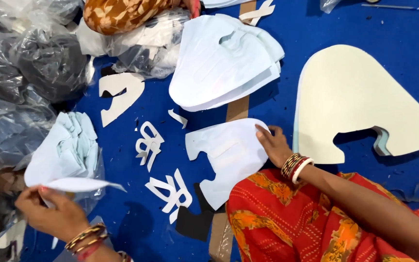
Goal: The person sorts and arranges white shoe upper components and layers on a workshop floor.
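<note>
Blue mat (122, 228); left hand (54, 213) grip pinches curved sheet (73, 184); right hand (273, 145) grip flat, pressing cutout (229, 155).

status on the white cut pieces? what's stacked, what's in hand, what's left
Done: a pile of white shaped pieces lies stacked on the blue surface. In hand: the right hand presses a single white piece flat; the left hand pinches a thin white sheet beside a bagged bundle of pieces. Left: that bundle, plus white offcuts lying loose.
</note>
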